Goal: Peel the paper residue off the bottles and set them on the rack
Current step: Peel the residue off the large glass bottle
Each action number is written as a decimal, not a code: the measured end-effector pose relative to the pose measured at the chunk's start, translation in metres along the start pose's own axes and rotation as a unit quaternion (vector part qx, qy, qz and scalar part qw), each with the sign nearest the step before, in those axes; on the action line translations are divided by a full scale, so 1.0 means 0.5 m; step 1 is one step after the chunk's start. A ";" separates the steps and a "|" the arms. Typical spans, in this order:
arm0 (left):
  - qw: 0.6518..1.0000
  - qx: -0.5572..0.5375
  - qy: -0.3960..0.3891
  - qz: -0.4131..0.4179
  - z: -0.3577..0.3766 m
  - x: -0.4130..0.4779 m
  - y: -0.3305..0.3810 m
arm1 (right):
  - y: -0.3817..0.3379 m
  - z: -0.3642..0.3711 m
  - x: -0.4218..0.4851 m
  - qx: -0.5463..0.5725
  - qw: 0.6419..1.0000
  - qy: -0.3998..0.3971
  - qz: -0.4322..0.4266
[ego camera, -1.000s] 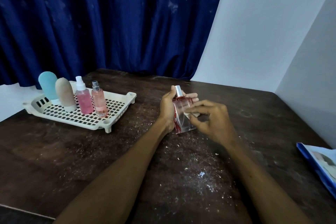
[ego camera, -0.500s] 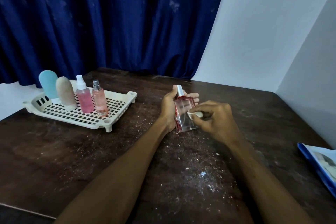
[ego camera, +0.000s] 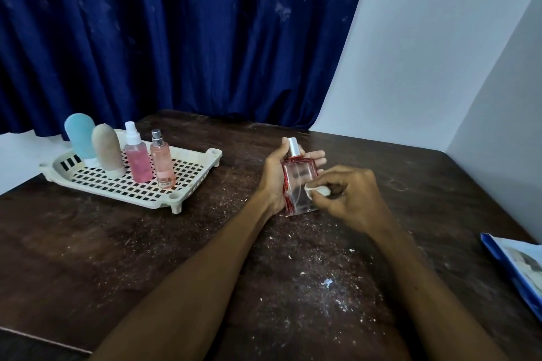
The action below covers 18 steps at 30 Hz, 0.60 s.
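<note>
- To the right of the rack (ego camera: pixel 176 201), well apart from it, a clear bottle (ego camera: pixel 299 182) with red edges is held upright by the left hand (ego camera: pixel 274 177), with fingers curled round it.
- A bit of white paper (ego camera: pixel 318 190) is pinched against the bottle's front by the right hand (ego camera: pixel 356 199).
- On the rack, four other bottles (ego camera: pixel 137 158) are stood in a row.
- Small paper bits (ego camera: pixel 328 283) are spread over the table (ego camera: pixel 102 258) right of the rack.

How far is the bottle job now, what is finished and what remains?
Done: the blue tube, beige tube, pink spray bottle and peach spray bottle stand on the rack. In hand: the left hand grips the square glass bottle while the right hand pinches a paper scrap at its side. Left: finish peeling, then rack it.
</note>
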<state>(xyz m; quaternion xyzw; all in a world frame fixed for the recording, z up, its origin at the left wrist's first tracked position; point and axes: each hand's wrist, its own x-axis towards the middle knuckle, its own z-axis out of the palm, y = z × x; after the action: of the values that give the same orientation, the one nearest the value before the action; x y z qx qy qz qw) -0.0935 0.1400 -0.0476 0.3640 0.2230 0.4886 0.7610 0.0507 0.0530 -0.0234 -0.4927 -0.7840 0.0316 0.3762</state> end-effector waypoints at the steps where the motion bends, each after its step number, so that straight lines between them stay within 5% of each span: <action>1: 1.000 0.006 0.002 0.007 0.002 -0.001 0.001 | 0.003 0.000 0.001 -0.016 1.000 0.017 -0.001; 5: 0.999 0.018 0.013 0.026 0.005 -0.004 0.003 | 0.005 0.008 0.002 -0.044 0.997 0.064 -0.013; 12: 0.999 0.034 0.025 0.031 0.006 -0.011 0.008 | 0.011 -0.006 0.003 0.019 1.000 -0.019 -0.012; 18: 0.998 0.042 0.040 0.031 0.006 -0.006 0.003 | 0.013 0.007 0.001 -0.025 0.997 0.068 0.020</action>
<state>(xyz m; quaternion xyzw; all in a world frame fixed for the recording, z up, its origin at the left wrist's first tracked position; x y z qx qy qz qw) -0.0935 0.1367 -0.0444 0.3830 0.2621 0.5160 0.7200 0.0534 0.0576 -0.0284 -0.5187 -0.7470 -0.0141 0.4156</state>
